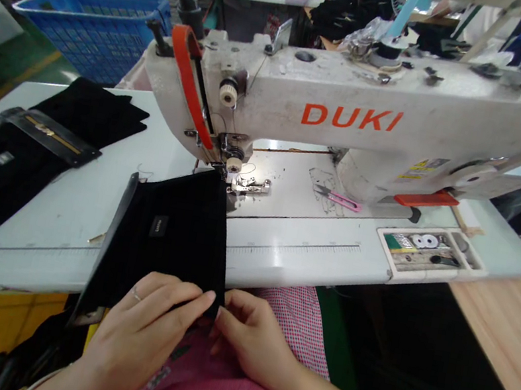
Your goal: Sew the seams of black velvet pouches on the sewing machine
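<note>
A black fabric panel (188, 229) with a small dark label lies across the front edge of the sewing machine table, its far corner under the needle area. A dark strip runs along the panel's left side. My left hand (152, 320) rests over the panel's near edge, with thumb and fingers closed on it by the right corner. At that same corner my right hand (251, 331) pinches the fabric edge between thumb and bent fingers. Beyond both hands stands the white sewing machine (278, 97), its presser foot beside the panel's far right corner.
More black fabric pieces (6, 177) with a zipper strip (49, 134) lie on the table's left. Pink thread snips (338, 198) sit on the machine bed. A small parts tray (432, 252) is set into the right side. A blue basket (99, 25) stands behind.
</note>
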The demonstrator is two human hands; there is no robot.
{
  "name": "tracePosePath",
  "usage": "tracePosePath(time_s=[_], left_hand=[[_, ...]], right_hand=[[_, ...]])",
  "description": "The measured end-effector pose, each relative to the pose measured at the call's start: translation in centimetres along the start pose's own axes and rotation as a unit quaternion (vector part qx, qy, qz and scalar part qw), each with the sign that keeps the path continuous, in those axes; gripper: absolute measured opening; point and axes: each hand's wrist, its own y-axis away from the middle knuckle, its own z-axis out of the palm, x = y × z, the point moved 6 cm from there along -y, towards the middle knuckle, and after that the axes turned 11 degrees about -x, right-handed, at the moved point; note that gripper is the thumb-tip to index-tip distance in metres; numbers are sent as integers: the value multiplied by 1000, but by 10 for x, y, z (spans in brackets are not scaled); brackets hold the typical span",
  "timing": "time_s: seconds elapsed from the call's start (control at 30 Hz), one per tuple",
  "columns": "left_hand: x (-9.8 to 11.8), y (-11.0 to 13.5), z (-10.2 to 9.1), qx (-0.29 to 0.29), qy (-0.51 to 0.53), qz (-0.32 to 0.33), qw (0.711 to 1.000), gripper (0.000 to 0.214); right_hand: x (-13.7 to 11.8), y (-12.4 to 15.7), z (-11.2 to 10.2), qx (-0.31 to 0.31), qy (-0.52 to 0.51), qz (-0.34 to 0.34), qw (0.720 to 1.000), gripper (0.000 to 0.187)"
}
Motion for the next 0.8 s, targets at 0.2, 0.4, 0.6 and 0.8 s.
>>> tracePosePath(time_s=[0.2, 0.4, 0.6, 0.8], left_hand=[[-1, 1, 23, -62, 2, 19, 998, 28], [-4, -4, 20, -41, 76, 7, 996, 21], [-5, -1, 20, -42, 98, -5, 994, 20], [-5, -1, 20, -46, 86, 15, 995, 19]], right_hand=[[2, 1, 3, -17, -2, 20, 1000, 34], [3, 3, 3, -21, -10, 46, 999, 27], [1, 7, -1, -15, 8, 56, 998, 26], [2, 8, -1, -31, -21, 69, 997, 24]])
